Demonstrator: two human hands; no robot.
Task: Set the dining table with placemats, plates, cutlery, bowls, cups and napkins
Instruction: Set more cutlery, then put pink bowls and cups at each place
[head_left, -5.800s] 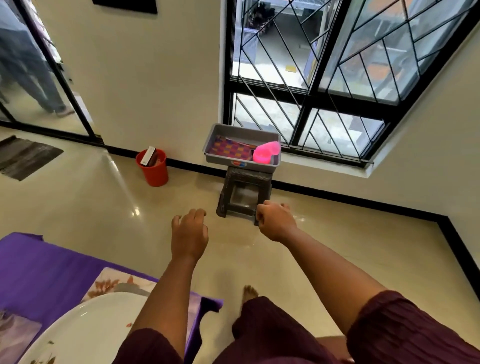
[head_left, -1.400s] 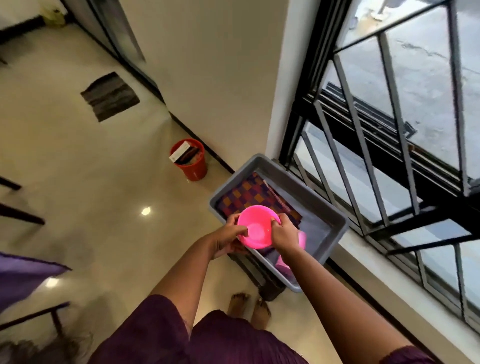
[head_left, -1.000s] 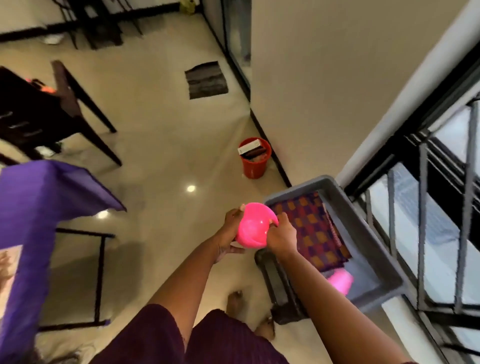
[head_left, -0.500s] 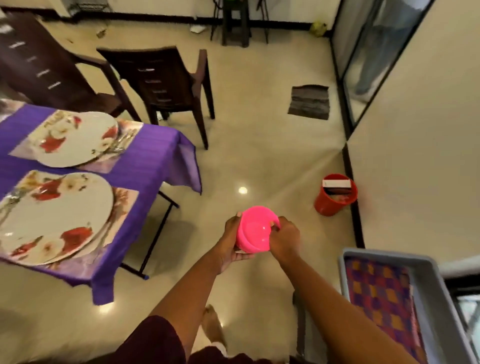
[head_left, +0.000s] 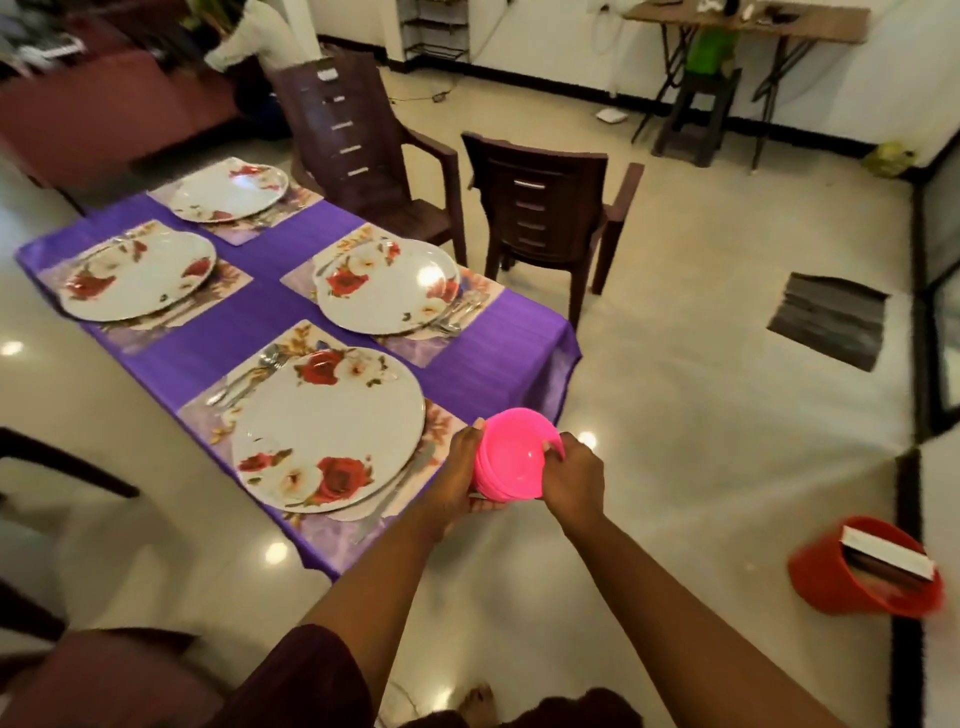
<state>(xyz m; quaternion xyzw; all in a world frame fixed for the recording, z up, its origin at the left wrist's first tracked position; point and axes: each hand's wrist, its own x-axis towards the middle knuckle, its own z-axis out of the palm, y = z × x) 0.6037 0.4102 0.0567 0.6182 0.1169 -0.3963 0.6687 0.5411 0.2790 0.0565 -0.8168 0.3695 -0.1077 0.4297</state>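
the room's pale floor (head_left: 701, 415) fills the right of the frame; the desk (head_left: 291, 322), purple-clothed with four plates (head_left: 327, 426) on placemats, fills the left. the pink bowls (head_left: 511, 454), low centre, sit just right of its near corner, left hand (head_left: 457, 483) cupping underneath, right hand (head_left: 571, 475) gripping the rim.
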